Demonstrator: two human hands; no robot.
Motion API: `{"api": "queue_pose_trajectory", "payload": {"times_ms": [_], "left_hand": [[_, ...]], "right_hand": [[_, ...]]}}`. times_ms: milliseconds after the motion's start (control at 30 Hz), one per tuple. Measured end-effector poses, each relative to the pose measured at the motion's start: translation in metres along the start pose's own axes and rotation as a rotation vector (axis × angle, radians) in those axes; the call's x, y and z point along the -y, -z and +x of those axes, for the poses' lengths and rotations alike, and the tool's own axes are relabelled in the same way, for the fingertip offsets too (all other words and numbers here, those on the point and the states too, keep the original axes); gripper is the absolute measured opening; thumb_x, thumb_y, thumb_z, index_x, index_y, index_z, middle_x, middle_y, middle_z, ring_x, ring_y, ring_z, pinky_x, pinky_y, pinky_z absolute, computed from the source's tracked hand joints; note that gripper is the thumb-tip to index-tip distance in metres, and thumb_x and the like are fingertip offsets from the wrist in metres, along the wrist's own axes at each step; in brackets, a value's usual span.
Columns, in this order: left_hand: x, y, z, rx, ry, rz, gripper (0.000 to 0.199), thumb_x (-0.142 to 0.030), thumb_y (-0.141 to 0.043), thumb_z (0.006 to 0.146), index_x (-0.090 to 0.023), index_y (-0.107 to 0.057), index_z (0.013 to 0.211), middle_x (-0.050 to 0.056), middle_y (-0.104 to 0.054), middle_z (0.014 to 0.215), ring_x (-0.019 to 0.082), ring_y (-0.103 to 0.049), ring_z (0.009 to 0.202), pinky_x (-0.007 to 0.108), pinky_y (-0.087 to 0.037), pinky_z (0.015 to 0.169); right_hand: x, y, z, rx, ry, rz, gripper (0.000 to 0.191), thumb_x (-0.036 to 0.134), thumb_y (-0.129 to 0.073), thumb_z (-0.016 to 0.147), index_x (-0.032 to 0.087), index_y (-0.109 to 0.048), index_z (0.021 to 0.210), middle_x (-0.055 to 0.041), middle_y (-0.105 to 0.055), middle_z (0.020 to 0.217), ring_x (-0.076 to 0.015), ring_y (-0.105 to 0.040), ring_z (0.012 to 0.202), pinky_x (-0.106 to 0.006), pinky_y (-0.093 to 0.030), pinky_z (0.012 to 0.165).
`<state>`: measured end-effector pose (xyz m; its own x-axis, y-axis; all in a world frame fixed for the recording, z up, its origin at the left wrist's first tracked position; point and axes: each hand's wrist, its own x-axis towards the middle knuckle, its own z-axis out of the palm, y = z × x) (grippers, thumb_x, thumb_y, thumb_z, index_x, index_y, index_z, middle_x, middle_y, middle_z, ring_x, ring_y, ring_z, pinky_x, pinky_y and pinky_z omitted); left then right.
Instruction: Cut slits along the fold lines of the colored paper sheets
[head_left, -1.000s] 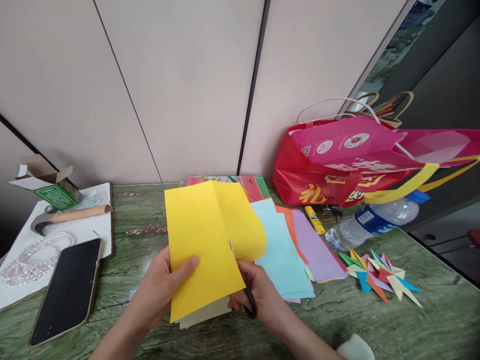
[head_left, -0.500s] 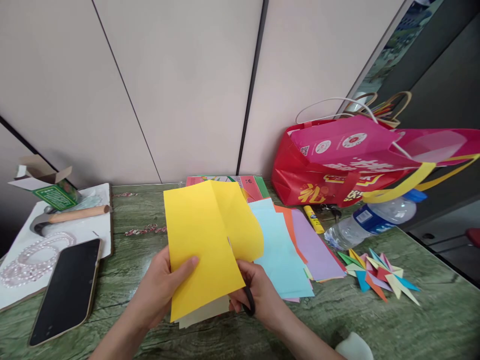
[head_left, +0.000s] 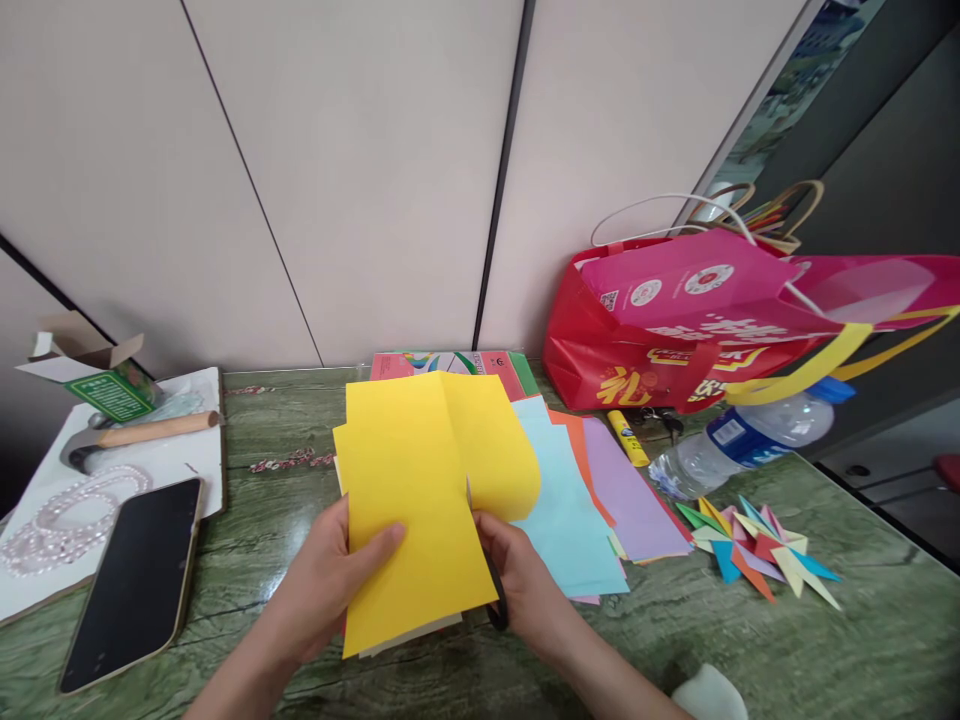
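Observation:
A yellow sheet of paper [head_left: 412, 470] is pinched at its left edge by my left hand [head_left: 326, 570], thumb on top. The sheet has a fold line and is cut part of the way up from its near edge. My right hand [head_left: 521, 570] grips black-handled scissors [head_left: 496, 600]; a sliver of blade shows in the slit. To the right of the slit the paper curls up over my right hand. Beneath the yellow sheet, edges of other paper show. Close by on the right lie light blue sheets [head_left: 574, 510].
Purple sheets [head_left: 630, 490], a yellow glue stick [head_left: 628, 438], a water bottle [head_left: 750, 440], folded paper pieces [head_left: 761, 550] and a red bag [head_left: 637, 340] are on the right. A phone [head_left: 135, 580], bead strings [head_left: 67, 520], a hammer [head_left: 150, 430] and an opened box [head_left: 105, 375] lie left.
The yellow sheet and both hands have shifted slightly right and nearer to me. More of the paper underneath shows at the left edge. The scissors are still in the slit.

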<state>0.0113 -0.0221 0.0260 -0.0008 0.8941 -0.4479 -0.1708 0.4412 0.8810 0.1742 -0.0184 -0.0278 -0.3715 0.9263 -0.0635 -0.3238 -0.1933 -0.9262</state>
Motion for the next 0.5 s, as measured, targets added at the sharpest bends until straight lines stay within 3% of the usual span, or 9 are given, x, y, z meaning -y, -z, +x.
{"api": "queue_pose_trajectory", "payload": {"times_ms": [100, 267, 500], "left_hand": [[-0.0001, -0.0002, -0.0003, 0.002, -0.005, 0.007, 0.038, -0.032, -0.077, 0.057, -0.018, -0.059, 0.087, 0.009, -0.074, 0.083, 0.029, -0.069, 0.072, 0.036, -0.054, 0.059], [-0.0003, -0.0004, -0.001, 0.005, -0.009, 0.004, 0.04, -0.033, -0.076, 0.057, -0.018, -0.057, 0.089, 0.008, -0.074, 0.082, 0.029, -0.069, 0.073, 0.036, -0.054, 0.059], [-0.0019, -0.0012, -0.0021, 0.01, 0.005, 0.014, 0.039, -0.035, -0.076, 0.056, -0.018, -0.059, 0.087, 0.009, -0.074, 0.086, 0.029, -0.069, 0.075, 0.036, -0.055, 0.06]], "right_hand": [[-0.0004, 0.0004, -0.0002, 0.006, 0.005, 0.008, 0.029, 0.037, -0.069, 0.068, 0.018, -0.062, 0.089, -0.0062, -0.069, 0.092, -0.022, -0.063, 0.087, -0.032, -0.049, 0.077], [0.0017, -0.0003, -0.0004, 0.005, -0.015, 0.01, 0.035, 0.032, -0.077, 0.058, 0.018, -0.063, 0.087, -0.0047, -0.07, 0.087, -0.0228, -0.064, 0.085, -0.032, -0.05, 0.075], [-0.0041, 0.0019, -0.0008, -0.027, -0.02, 0.015, 0.037, 0.037, -0.077, 0.057, 0.019, -0.063, 0.086, -0.0035, -0.07, 0.083, -0.0237, -0.064, 0.084, -0.034, -0.05, 0.076]]}}
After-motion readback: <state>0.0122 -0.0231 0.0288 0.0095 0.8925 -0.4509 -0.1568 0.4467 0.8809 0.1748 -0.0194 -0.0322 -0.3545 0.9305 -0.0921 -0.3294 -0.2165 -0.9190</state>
